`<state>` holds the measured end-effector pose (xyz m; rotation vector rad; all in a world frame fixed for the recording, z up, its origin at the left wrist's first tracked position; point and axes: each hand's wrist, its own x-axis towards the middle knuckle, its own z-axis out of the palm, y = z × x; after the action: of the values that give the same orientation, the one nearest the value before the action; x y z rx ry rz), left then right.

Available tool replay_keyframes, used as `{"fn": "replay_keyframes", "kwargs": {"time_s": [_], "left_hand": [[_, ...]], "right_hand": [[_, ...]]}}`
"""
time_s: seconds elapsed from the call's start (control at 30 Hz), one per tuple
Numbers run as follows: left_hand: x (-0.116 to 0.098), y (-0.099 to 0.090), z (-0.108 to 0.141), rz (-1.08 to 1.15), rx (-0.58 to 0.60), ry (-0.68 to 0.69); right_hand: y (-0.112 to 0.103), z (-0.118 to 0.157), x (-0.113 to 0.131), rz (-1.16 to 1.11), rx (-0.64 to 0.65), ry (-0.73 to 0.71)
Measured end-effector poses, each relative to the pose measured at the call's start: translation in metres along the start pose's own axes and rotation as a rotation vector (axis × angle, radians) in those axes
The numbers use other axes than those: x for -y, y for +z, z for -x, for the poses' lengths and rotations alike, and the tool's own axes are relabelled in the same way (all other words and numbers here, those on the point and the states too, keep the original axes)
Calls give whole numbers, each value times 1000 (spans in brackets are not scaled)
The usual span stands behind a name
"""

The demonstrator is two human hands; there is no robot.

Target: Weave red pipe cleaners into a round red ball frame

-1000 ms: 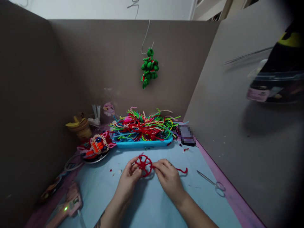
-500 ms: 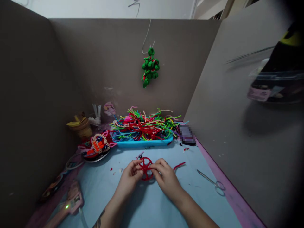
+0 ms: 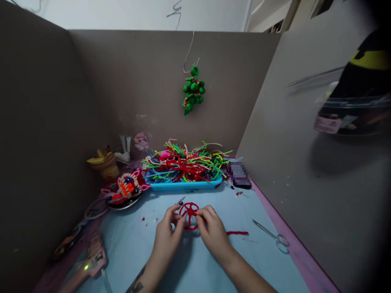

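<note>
Between my two hands, above the blue table cover, is a red fuzzy-stem ring with spokes (image 3: 190,211), shaped like a small wheel. My left hand (image 3: 169,228) pinches its left rim between thumb and fingers. On the opposite side, the thumb and fingertips of my right hand (image 3: 212,230) close on the ring, hiding part of that edge. A loose red stem (image 3: 238,233) sticks out to the right from behind my right hand; where its other end goes is hidden.
Behind my hands stands a blue tray (image 3: 183,186) heaped with coloured stems. Scissors (image 3: 271,235) lie right, near a phone (image 3: 240,175). At left are a colourful fuzzy figure (image 3: 128,186) on a dish and a pink glue gun (image 3: 96,256). A green ornament (image 3: 194,91) hangs ahead.
The loose red stem has swung lower and now points level to the right instead of slanting up. My hands turn the ring slightly, and its spokes sit at a different angle.
</note>
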<state>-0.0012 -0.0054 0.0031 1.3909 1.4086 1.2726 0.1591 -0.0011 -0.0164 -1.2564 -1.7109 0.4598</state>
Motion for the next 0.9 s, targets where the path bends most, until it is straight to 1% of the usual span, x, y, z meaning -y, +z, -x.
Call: {"fn": "replay_keyframes", "kwargs": {"time_s": [0.07, 0.2, 0.27, 0.37, 0.4, 0.47, 0.6, 0.77, 0.9], "left_hand": [[2, 1, 2, -6, 65, -11], [5, 1, 2, -42, 105, 44], [4, -1, 1, -71, 83, 70], [2, -5, -2, -100, 5, 78], [2, -5, -4, -86, -3, 64], [2, -6, -6, -15, 22, 13], [9, -5, -8, 133, 83, -68], [14, -2, -8, 222, 91, -97], [12, -1, -9, 248, 89, -124]], "right_hand": [[2, 2, 2, -18, 3, -13], [4, 4, 7, -57, 62, -47], [4, 4, 9, -86, 76, -73], [0, 3, 9, -110, 27, -107], [-2, 2, 8, -105, 5, -120], [-5, 1, 6, -81, -17, -145], [-7, 1, 1, 8, -6, -184], [-6, 2, 1, 174, -5, -225], [-6, 2, 0, 213, -13, -215]]}}
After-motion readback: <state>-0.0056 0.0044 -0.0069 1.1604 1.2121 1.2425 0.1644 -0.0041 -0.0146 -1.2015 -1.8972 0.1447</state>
